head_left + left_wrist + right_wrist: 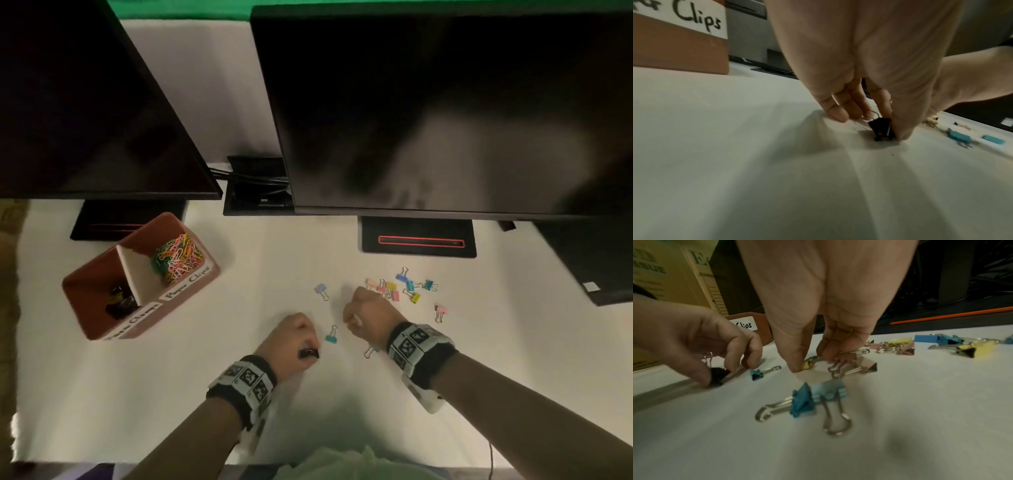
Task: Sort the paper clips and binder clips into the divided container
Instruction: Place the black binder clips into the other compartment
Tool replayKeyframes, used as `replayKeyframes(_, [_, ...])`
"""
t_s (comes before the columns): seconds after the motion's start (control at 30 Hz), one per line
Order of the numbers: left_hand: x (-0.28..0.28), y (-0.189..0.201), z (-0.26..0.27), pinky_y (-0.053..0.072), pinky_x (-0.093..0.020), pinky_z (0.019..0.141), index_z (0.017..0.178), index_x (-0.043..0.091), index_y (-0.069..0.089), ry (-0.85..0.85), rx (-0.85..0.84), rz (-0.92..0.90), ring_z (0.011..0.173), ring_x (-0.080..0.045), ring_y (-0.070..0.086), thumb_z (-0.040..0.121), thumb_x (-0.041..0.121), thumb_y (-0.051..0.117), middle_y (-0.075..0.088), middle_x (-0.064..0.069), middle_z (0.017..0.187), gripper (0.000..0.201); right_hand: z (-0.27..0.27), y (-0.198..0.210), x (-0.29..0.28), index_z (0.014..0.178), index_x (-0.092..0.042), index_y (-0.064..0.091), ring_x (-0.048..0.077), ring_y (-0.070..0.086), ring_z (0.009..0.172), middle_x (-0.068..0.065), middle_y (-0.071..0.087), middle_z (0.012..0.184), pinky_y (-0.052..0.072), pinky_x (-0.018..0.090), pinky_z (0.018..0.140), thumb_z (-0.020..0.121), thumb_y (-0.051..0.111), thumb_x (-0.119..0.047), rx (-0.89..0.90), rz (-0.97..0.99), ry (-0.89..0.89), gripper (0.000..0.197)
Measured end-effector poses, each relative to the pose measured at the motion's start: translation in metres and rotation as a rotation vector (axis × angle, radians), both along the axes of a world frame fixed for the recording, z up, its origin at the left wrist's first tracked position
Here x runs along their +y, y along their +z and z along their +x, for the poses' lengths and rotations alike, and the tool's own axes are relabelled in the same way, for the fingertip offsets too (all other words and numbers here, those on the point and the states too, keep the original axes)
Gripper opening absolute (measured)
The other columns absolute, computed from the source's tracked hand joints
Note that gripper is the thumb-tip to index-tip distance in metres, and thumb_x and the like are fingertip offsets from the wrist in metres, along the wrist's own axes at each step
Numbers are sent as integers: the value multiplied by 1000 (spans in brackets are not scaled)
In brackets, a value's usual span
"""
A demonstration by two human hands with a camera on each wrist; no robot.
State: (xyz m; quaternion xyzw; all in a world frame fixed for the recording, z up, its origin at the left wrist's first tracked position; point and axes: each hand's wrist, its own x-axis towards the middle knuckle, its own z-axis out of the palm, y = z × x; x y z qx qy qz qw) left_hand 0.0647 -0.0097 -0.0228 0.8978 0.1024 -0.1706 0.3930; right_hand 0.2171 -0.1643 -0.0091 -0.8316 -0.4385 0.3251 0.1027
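Observation:
My left hand (310,346) pinches a black binder clip (881,128) between thumb and fingers, with the clip down on the white table. My right hand (812,361) pinches a yellow binder clip (808,365) just above the table, and its fingers touch the wire handles of a pink clip (861,365). The brown divided container (85,274) stands at the left. Coloured paper clips (178,257) fill its right compartment and black binder clips (118,301) lie in its left one. Several coloured binder clips (400,287) lie scattered beyond my right hand.
Loose clips lie near my hands: a purple one (321,290), a teal one (331,335), a pink one (440,313), and two blue ones (812,400) under my right wrist. Two dark monitors (445,113) on stands (418,236) overhang the back of the table.

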Motion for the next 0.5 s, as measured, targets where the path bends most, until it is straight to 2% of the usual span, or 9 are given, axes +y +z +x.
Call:
replayKeyframes(0.13, [2, 7, 7, 47, -29, 79, 83, 12, 60, 131, 3, -56, 83, -16, 55, 76, 12, 67, 59, -2, 89, 10, 10, 6, -6, 103, -14, 62, 20, 53, 99, 4, 55, 110, 46, 28, 91, 87, 59, -17, 48, 14, 42, 16])
replayKeyframes(0.2, [-1, 11, 11, 48, -25, 77, 87, 19, 56, 185, -1, -117, 80, -9, 56, 79, 9, 65, 56, 6, 87, 15, 16, 11, -8, 103, -15, 62, 17, 53, 96, 3, 59, 107, 47, 29, 92, 88, 58, -15, 83, 54, 25, 16])
replayKeyframes(0.27, [-6, 13, 18, 45, -20, 83, 101, 24, 55, 176, -19, -151, 89, -3, 53, 80, 7, 63, 50, 11, 97, 28, 24, 14, -12, 106, -18, 62, 12, 52, 88, 1, 61, 102, 48, 29, 90, 87, 58, -12, 113, 87, 15, 20])
replayKeyframes(0.37, [-13, 12, 27, 40, -16, 95, 126, 25, 49, 85, 39, -136, 103, -6, 49, 79, 12, 66, 40, 9, 114, 51, 34, 17, -26, 118, -23, 59, 9, 52, 83, -2, 63, 102, 43, 19, 80, 85, 63, -14, 208, 4, 83, 34])
replayKeyframes(0.43, [-19, 10, 30, 39, -13, 94, 129, 22, 49, 39, 93, -108, 101, -8, 48, 79, 15, 68, 36, 7, 113, 54, 34, 18, -36, 121, -25, 58, 10, 55, 84, -1, 65, 103, 42, 19, 80, 84, 66, -20, 248, -72, 144, 39])
replayKeyframes(0.5, [-24, 5, 31, 39, -14, 94, 126, 19, 53, 36, 112, -71, 100, -10, 48, 80, 17, 68, 36, 5, 111, 49, 28, 15, -45, 122, -25, 57, 15, 58, 92, -1, 65, 108, 45, 25, 86, 82, 68, -24, 237, -139, 197, 41])
